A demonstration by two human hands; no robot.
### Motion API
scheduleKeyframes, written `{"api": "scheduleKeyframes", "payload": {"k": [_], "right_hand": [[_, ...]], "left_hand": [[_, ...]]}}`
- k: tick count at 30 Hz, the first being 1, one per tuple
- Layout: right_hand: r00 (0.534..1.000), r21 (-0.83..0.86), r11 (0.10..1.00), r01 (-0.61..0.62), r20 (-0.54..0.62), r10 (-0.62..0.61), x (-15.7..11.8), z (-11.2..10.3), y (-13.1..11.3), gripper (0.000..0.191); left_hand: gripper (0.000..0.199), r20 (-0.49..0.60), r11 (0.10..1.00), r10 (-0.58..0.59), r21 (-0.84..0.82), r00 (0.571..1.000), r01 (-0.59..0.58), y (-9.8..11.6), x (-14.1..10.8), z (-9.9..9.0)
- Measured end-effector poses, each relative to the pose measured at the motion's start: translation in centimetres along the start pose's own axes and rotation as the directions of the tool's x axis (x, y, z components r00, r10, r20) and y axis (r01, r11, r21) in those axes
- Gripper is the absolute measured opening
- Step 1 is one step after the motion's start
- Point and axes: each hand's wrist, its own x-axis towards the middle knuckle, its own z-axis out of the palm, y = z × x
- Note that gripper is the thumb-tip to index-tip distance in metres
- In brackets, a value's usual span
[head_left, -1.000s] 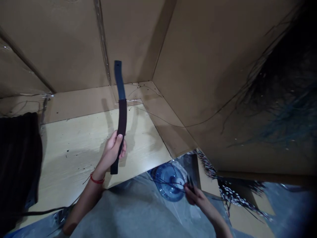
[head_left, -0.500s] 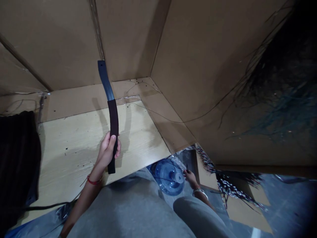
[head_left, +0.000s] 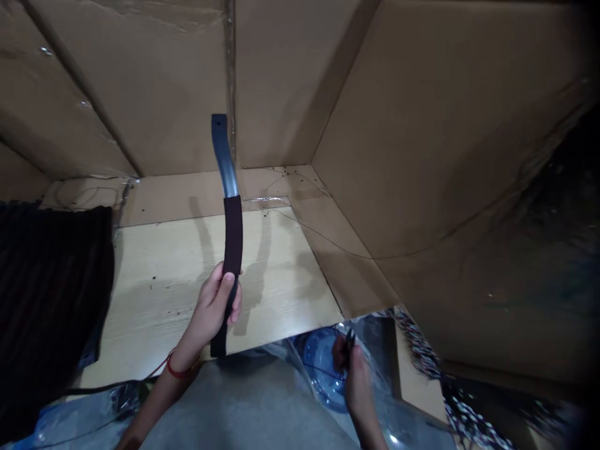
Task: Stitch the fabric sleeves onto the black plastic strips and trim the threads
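The left hand [head_left: 209,309] held a curved metal strap [head_left: 224,156] upright, w/ a dark foam sleeve [head_left: 233,240] over its lower half & a bare blue-grey top end w/ a small hole. Left fingers [head_left: 220,290] were wrapped tight round the sleeve, thumb on top, no gap showing. The strap stood above a wood-grain board [head_left: 281,281], its lower tip near the board's front edge. The right hand [head_left: 357,382] was down past that edge, fingers in a narrow pinch on a small dark tool [head_left: 349,342], prob. pliers or cutters, though blur hid the exact type. Nearby lay a blue plastic water jug [head_left: 322,369] and clear plastic sheeting [head_left: 375,369]. A red string [head_left: 174,370] circled the left wrist. Risks: the sleeve could slip along the bare metal if loose, leaving the strap to drop on the board; a swing could knock its top end into the cardboard wall [head_left: 422,187]; a thin wire [head_left: 323,234] across the cardboard could snag it; and the small tool, if the pinch eased, could fall among the sheeting by the jug, hard to retrieve.
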Motion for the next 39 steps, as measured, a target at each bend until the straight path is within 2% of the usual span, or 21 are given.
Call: {"api": "scheduleKeyframes", "payload": {"k": [2, 3, 4, 7, 8, 10, 12, 14, 16, 25, 30, 35, 39], "right_hand": [[0.986, 0.062, 0.994, 0.093, 0.134, -0.100, -0.8, 2.8, -4.7, 0.052], [0.947, 0.125, 0.979, 0.158, 0.262, -0.187, -1.1, 4.2, -7.1, 0.045], [0.909, 0.192, 0.960, 0.202, 0.328, -0.256, -1.3, 5.5, -9.5, 0.039], [0.797, 0.270, 0.905, 0.329, 0.434, -0.419, -1.8, 9.1, -15.3, 0.032], [0.757, 0.253, 0.884, 0.392, 0.457, -0.467, -1.9, 10.0, -16.7, 0.031], [0.711, 0.258, 0.834, 0.488, 0.437, -0.551, -2.2, 11.4, -18.7, 0.030], [0.664, 0.310, 0.820, 0.481, 0.481, -0.572, -2.5, 12.3, -19.6, 0.026], [0.630, 0.363, 0.833, 0.418, 0.545, -0.554, -2.6, 12.7, -19.9, 0.023], [0.627, 0.389, 0.840, 0.379, 0.559, -0.542, -2.7, 12.9, -19.9, 0.022], [0.654, 0.373, 0.848, 0.378, 0.541, -0.529, -2.9, 12.9, -20.1, 0.023], [0.656, 0.384, 0.854, 0.352, 0.549, -0.518, -3.0, 12.8, -20.1, 0.023], [0.700, 0.359, 0.874, 0.328, 0.529, -0.480, -3.3, 12.7, -19.5, 0.024], [0.746, 0.340, 0.871, 0.356, 0.457, -0.483, -3.5, 12.9, -18.5, 0.026]], "left_hand": [[0.030, -0.013, 1.000, 0.026, -0.003, 1.000, -0.026, 1.1, -0.6, 0.2], [0.029, -0.021, 0.999, 0.039, -0.006, 0.999, -0.039, 1.8, -0.8, 0.4], [0.028, -0.033, 0.999, 0.052, -0.008, 0.998, -0.052, 2.4, -1.1, 0.5], [0.026, -0.074, 0.996, 0.093, 0.004, 0.993, -0.093, 4.3, -1.8, 1.0], [0.026, -0.090, 0.994, 0.106, 0.011, 0.990, -0.105, 4.7, -2.0, 1.1], [0.025, -0.129, 0.991, 0.131, 0.027, 0.983, -0.129, 5.4, -2.4, 1.1], [0.025, -0.174, 0.989, 0.145, 0.046, 0.974, -0.139, 5.7, -2.6, 1.1], [0.026, -0.203, 0.988, 0.151, 0.065, 0.967, -0.141, 5.8, -2.6, 1.0], [0.025, -0.202, 0.988, 0.152, 0.069, 0.967, -0.141, 5.8, -2.7, 0.9], [0.024, -0.200, 0.977, 0.191, 0.135, 0.961, -0.166, 6.0, -2.8, 1.0], [0.024, -0.204, 0.980, 0.181, 0.117, 0.962, -0.159, 5.9, -2.9, 1.0], [0.027, -0.213, 0.985, 0.166, 0.072, 0.963, -0.154, 5.3, -3.0, 1.2], [0.035, -0.207, 0.984, 0.179, 0.055, 0.962, -0.172, 4.5, -3.2, 1.6]]}}
